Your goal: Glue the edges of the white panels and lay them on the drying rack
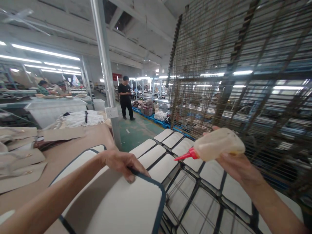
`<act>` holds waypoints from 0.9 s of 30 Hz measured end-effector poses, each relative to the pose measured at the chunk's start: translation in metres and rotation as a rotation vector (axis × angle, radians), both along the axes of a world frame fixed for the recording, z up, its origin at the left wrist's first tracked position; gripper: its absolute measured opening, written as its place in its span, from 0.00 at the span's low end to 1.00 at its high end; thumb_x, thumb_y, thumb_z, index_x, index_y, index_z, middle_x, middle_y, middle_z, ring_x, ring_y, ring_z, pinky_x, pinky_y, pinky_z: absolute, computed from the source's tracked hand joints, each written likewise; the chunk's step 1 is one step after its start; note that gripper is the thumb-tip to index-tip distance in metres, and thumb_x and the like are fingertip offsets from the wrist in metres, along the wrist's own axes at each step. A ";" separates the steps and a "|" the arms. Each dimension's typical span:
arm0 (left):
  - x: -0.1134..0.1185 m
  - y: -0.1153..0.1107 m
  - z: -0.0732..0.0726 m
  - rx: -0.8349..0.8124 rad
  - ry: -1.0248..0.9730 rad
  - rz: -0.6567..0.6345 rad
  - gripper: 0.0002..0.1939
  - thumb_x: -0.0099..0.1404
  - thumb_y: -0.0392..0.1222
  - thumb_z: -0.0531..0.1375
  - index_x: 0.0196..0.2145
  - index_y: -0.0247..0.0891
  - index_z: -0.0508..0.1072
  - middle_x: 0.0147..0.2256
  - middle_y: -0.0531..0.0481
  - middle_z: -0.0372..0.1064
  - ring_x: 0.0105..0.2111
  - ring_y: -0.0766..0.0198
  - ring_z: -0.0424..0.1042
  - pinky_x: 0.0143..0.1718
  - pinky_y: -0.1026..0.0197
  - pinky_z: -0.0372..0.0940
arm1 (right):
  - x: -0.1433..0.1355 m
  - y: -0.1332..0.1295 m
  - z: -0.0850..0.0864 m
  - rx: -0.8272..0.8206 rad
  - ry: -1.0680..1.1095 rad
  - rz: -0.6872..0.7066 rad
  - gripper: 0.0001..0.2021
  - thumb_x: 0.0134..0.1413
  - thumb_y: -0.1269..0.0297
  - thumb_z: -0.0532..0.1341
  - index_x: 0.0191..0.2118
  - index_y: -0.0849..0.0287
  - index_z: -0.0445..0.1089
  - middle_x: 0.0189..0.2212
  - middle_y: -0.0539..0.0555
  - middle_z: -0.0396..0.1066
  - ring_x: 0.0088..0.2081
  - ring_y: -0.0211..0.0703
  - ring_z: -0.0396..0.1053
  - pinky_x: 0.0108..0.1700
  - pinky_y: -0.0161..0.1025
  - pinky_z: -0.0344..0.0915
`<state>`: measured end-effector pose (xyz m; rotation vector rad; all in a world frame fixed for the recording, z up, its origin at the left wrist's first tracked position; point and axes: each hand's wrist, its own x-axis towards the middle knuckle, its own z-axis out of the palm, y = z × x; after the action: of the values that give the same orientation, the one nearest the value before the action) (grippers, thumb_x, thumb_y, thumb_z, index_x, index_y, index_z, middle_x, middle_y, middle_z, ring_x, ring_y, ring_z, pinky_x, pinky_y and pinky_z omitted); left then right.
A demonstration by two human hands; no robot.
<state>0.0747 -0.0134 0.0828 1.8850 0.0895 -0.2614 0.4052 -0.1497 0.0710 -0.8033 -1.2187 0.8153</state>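
Note:
My left hand point(124, 162) pinches the upper edge of a large white panel point(122, 201) with rounded corners and a dark blue edge. In my right hand point(234, 165) is a squeeze bottle point(218, 144) with a red pointed nozzle, lying on its side with the tip toward the left. Pale yellowish liquid shows inside it. The bottle is held in the air above a rack, apart from the panel. Another white panel with a dark rim point(83, 159) lies beyond my left forearm.
Several white panels point(165, 165) lie in rows on a wire rack point(187, 198). A tall wire grid point(207, 65) rises at right. On the brown table point(70, 146) at left are beige pieces point(21, 162) and white strips point(83, 118). A metal post point(104, 55) and a standing person point(125, 97) are farther off.

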 end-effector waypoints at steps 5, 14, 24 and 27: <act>0.010 0.007 0.010 0.016 0.019 -0.069 0.33 0.56 0.47 0.66 0.57 0.31 0.67 0.57 0.41 0.64 0.57 0.48 0.62 0.57 0.58 0.57 | -0.034 0.014 0.016 -0.023 0.069 0.111 0.35 0.28 0.53 0.74 0.50 0.47 0.69 0.49 0.53 0.72 0.54 0.52 0.67 0.54 0.46 0.65; 0.011 0.013 0.012 0.034 0.041 -0.109 0.29 0.60 0.44 0.63 0.57 0.30 0.67 0.55 0.42 0.67 0.56 0.50 0.63 0.56 0.59 0.57 | -0.050 0.037 0.021 -0.103 0.060 0.261 0.32 0.23 0.55 0.75 0.43 0.49 0.73 0.38 0.51 0.77 0.39 0.50 0.75 0.44 0.47 0.70; 0.012 0.007 0.019 0.022 0.067 -0.097 0.32 0.58 0.46 0.65 0.57 0.30 0.67 0.54 0.42 0.68 0.56 0.48 0.63 0.57 0.58 0.57 | -0.053 0.050 0.022 -0.088 0.070 0.344 0.30 0.23 0.55 0.75 0.41 0.51 0.73 0.32 0.53 0.77 0.43 0.59 0.73 0.50 0.57 0.67; 0.010 0.006 0.020 0.009 0.060 -0.080 0.33 0.56 0.47 0.66 0.57 0.31 0.68 0.55 0.42 0.67 0.56 0.48 0.64 0.58 0.58 0.56 | -0.051 0.052 0.018 -0.058 0.101 0.309 0.29 0.23 0.56 0.75 0.41 0.51 0.73 0.29 0.51 0.77 0.43 0.58 0.74 0.51 0.56 0.66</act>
<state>0.0849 -0.0076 0.1025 1.8921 0.0557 -0.3728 0.3546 -0.0980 0.0894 -0.6192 -1.2504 1.1338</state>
